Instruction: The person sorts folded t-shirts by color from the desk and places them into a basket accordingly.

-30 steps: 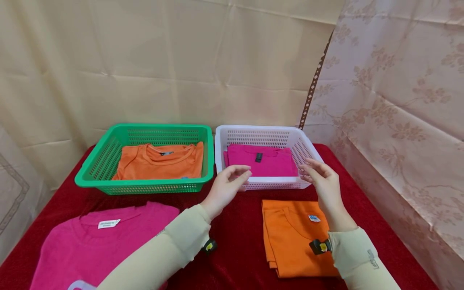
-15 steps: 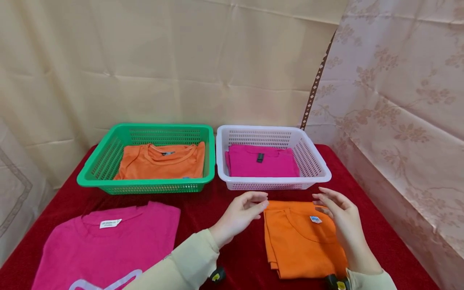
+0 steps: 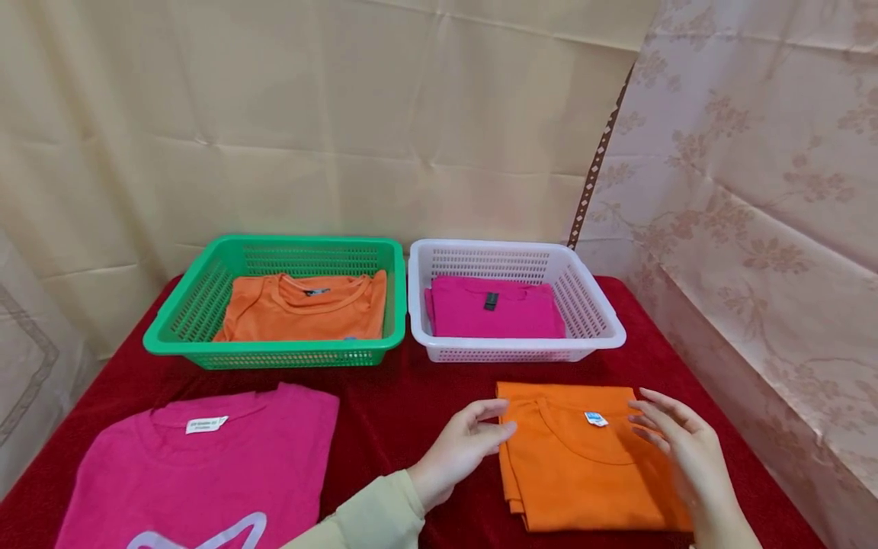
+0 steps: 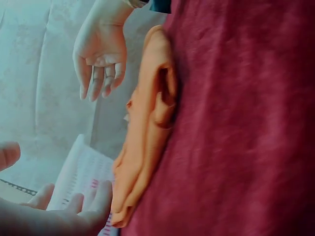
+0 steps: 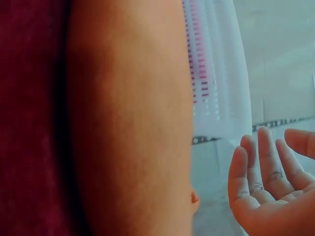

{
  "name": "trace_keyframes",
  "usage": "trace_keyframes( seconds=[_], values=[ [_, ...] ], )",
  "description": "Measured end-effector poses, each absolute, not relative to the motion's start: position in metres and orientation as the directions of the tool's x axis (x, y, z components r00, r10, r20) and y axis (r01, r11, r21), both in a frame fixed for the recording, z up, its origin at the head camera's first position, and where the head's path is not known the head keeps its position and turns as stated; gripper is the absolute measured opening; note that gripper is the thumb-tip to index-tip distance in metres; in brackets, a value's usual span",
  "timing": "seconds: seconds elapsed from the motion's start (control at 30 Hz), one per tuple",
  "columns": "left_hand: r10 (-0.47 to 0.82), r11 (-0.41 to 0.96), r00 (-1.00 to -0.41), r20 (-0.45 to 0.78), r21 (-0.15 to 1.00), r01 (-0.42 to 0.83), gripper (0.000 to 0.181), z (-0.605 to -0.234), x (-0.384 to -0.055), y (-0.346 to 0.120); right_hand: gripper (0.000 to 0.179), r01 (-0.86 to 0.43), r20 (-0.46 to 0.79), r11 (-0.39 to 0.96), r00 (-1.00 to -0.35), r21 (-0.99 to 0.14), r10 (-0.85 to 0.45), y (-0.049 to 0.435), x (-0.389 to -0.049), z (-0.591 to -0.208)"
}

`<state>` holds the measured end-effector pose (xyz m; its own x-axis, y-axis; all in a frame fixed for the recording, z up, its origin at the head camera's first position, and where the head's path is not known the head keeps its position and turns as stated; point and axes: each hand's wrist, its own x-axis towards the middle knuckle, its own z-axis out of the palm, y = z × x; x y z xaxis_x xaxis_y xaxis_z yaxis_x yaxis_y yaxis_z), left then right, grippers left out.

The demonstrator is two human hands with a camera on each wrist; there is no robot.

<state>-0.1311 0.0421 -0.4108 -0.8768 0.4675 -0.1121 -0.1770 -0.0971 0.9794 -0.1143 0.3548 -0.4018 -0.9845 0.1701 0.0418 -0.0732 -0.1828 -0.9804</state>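
A folded orange T-shirt (image 3: 583, 473) with a small blue and white label lies at the right front of the red-covered table. My left hand (image 3: 463, 450) is at its left edge, fingers loosely bent and holding nothing. On the other side my right hand (image 3: 689, 450) hovers by the shirt's right edge, fingers relaxed and apart. The left wrist view shows the orange shirt (image 4: 142, 132) side-on, its folded layers visible, with the right hand (image 4: 101, 54) beyond it. In the right wrist view the orange shirt (image 5: 130, 118) fills the middle, and the right hand's fingers (image 5: 268, 162) hang free beside it.
A pink T-shirt (image 3: 213, 457) with a white print lies at the left front. Behind stand a green basket (image 3: 274, 348) holding an orange shirt and a white basket (image 3: 521, 345) holding a pink shirt. Curtains (image 3: 309, 114) rise behind the table (image 3: 384, 412).
Both hands have drawn back from the white basket toward the person and moved rightward, now at either side of the folded orange T-shirt. The shirts and baskets have stayed in place.
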Motion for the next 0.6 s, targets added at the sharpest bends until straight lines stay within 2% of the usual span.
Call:
trace_keyframes(
  seconds=[0.27, 0.43, 0.6],
  values=[
    [0.475, -0.009, -0.853, -0.218, 0.968, -0.252, 0.054, -0.426, -0.125, 0.05, 0.039, -0.037, 0.017, -0.442, -0.999, -0.896, 0.048, 0.386, -0.109, -0.414],
    [0.457, 0.06, -0.861, -0.222, 0.974, -0.219, 0.055, -0.43, -0.12, 0.055, 0.039, 0.053, -0.085, -0.501, -0.995, -0.864, 0.042, 0.397, -0.106, -0.42],
    [0.426, 0.092, -0.874, -0.233, 0.972, -0.215, 0.053, -0.43, -0.115, 0.06, 0.042, 0.049, -0.087, -0.556, -0.995, -0.83, 0.043, 0.405, -0.102, -0.427]
  ],
)
